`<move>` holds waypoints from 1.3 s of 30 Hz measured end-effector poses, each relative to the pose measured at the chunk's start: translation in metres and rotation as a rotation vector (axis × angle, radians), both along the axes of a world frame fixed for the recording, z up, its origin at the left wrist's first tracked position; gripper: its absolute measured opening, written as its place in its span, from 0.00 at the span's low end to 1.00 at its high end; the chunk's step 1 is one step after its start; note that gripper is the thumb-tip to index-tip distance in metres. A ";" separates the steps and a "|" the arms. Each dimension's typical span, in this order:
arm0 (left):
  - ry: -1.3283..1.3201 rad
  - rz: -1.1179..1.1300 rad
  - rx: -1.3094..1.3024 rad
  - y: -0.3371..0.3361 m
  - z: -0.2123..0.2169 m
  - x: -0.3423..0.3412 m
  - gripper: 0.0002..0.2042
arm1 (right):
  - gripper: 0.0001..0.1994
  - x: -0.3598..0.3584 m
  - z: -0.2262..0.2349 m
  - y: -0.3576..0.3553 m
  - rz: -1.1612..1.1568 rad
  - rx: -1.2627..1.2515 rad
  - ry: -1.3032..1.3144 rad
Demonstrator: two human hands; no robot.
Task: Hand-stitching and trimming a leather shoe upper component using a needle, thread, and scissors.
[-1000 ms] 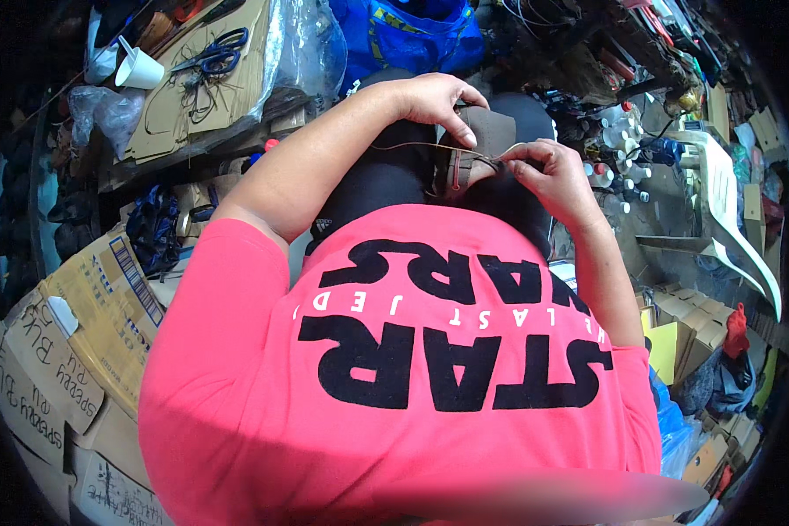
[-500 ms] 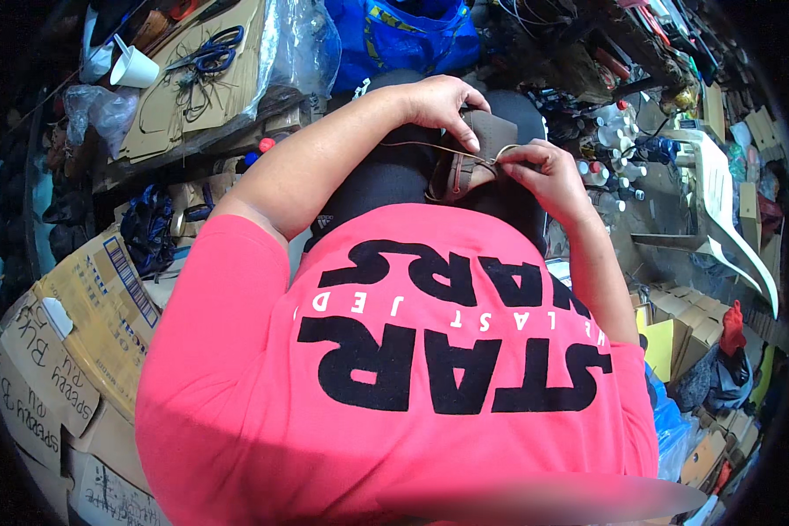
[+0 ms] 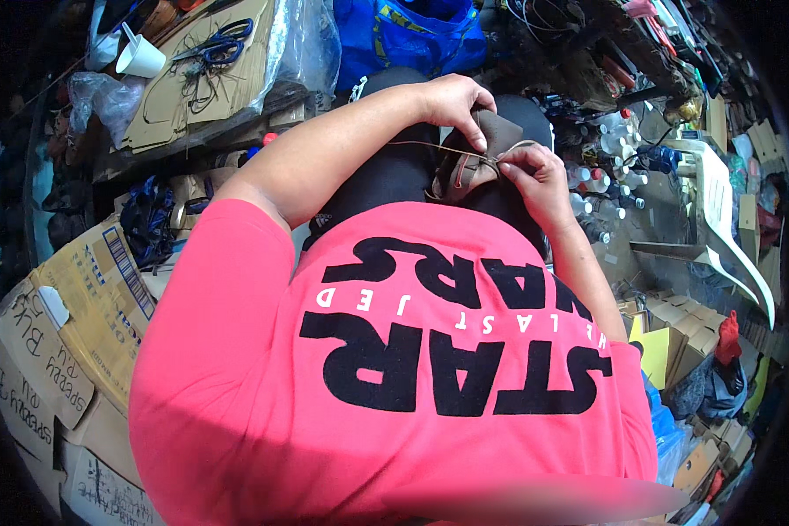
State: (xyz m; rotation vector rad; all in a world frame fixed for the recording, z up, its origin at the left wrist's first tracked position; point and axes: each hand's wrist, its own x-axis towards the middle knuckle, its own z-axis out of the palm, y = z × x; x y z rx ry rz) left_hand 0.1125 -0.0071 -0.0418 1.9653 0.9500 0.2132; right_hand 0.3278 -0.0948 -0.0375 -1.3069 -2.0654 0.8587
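On my dark-trousered lap rests a brown shoe upper (image 3: pixel 500 133), lighter inside, with stitching along its edge. My left hand (image 3: pixel 461 107) grips the upper's far end, thumb on top and fingers behind it. A thin tan lace (image 3: pixel 419 143) runs across the upper, from my left forearm toward my right hand. My right hand (image 3: pixel 537 174) pinches the lace close to the upper's right edge, thumb and forefinger together. Its fingertips partly hide where the lace meets the upper.
Scissors (image 3: pixel 223 44) and cut threads lie on stacked cardboard at the far left, beside a white cup (image 3: pixel 140 57). A blue bag (image 3: pixel 412 39) sits ahead. Bottles (image 3: pixel 598 180) and a white plastic chair (image 3: pixel 717 197) stand to the right. Cardboard boxes (image 3: pixel 96 294) fill the near left.
The upper has tilted and its far flap now stands up more. My right hand has come slightly closer to my left thumb, still pinching the lace. The whole view has shifted a little.
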 end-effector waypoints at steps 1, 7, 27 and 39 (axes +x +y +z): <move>0.018 -0.013 0.007 0.000 0.001 0.000 0.30 | 0.04 -0.003 0.001 0.001 -0.004 0.013 -0.035; 0.011 -0.028 -0.052 0.000 0.001 -0.008 0.32 | 0.05 0.002 0.022 -0.004 0.071 0.159 -0.239; -0.273 0.371 0.244 -0.083 0.026 -0.044 0.12 | 0.11 -0.003 0.018 -0.004 0.127 -0.012 -0.114; -0.202 0.228 0.309 -0.073 0.025 -0.037 0.06 | 0.12 -0.004 0.004 0.013 0.177 -0.054 -0.041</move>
